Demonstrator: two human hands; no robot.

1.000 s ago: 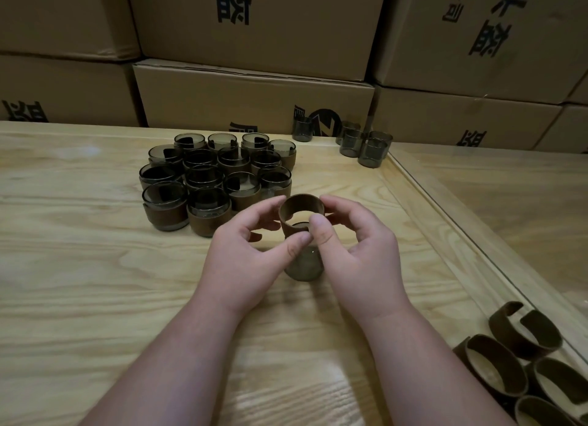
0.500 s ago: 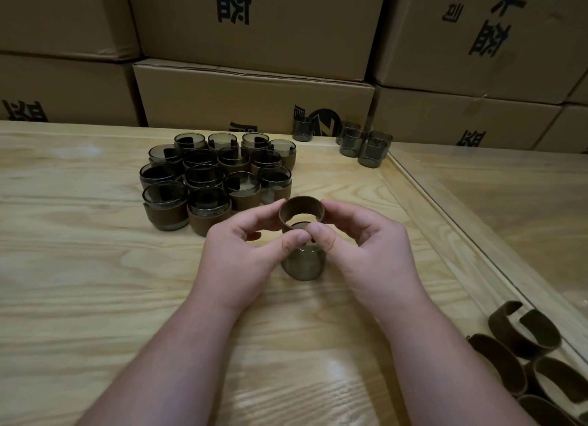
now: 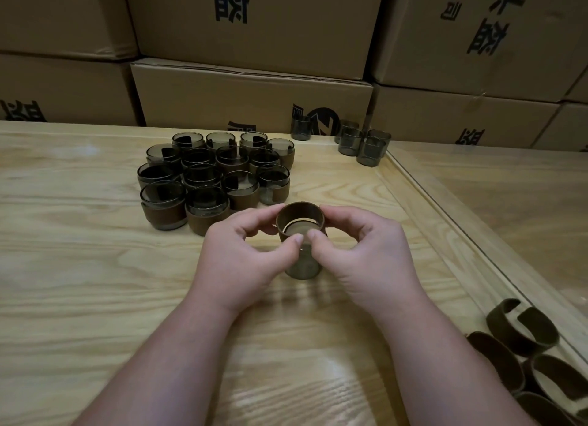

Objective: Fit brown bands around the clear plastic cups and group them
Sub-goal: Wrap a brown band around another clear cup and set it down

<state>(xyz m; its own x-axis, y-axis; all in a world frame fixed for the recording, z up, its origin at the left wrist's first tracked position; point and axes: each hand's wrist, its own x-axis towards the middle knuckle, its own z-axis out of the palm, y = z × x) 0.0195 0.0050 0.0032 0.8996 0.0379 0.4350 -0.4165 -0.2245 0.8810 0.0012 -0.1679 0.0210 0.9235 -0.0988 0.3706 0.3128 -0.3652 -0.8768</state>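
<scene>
1. Head view shows my left hand (image 3: 241, 260) and my right hand (image 3: 362, 254) close together over the wooden table (image 3: 95, 298), and I see both from above.
2. Both hands pinch one brown band (image 3: 300, 217). The fingers curl round its sides and the two thumbs press on its near edge.
3. The band sits on top of a clear cup (image 3: 304, 266). This cup stands on the table right between my hands. Only the top of the cup is inside the band; the lower part is bare.
4. So I think the step in hand is sliding the band down over this cup. It looks about half done.
5. Next, I think I must push the band down evenly, so it does not tilt, until it sits low like the others.
6. After that the cup should join the banded cups (image 3: 216, 177), which stand packed together just behind my left hand.
7. Bare cups (image 3: 362, 142) wait at the far edge, by the cardboard boxes (image 3: 251, 98).
8. Spare bands (image 3: 525, 355) lie loose at the right, near my right arm.
</scene>
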